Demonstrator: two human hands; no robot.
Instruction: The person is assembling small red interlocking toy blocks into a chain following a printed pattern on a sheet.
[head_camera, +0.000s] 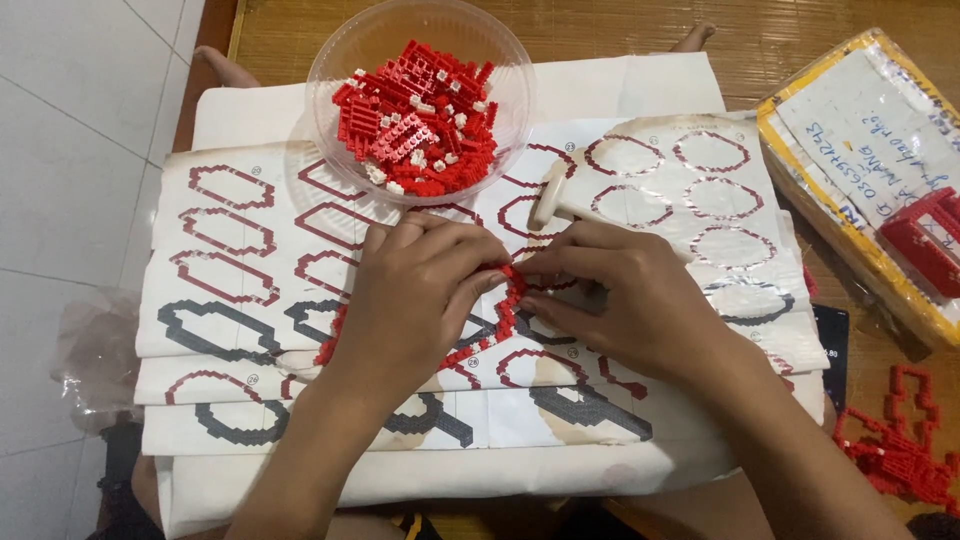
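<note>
1. Straight away, the hard part: most of the red brick ring (497, 325) sits under the left hand (415, 300), so only its right curve and a short red stretch poking out at the hand's left edge are showing.
2. The ring lies on the instruction sheets (230, 250), right at the middle of them, between the two hands.
3. Whether the ring closes into a full loop beneath the palm, I cannot tell.
4. The left hand comes up from the bottom edge, palm down, fingers curled tight, their tips pinching the ring at its top.
5. The right hand (625, 300) reaches in from the lower right, fingers bent and closed, thumb and forefinger nipping the same top part of the ring; the two sets of fingertips touch.
6. A white plastic tool (552, 196) lies just beyond the right hand's knuckles, its lower end hidden behind them.
7. Above the hands, the clear bowl (330, 60) holds a heap of red, pink and white bricks, near the left hand but not touching it.
8. Far right, a yellow-edged packet (850, 235) is cut off by the frame, with a red brick frame (925, 240) resting on it, also cropped.
9. Bottom right, another red brick piece (900, 445) lies on the mat, well apart from both hands.
</note>
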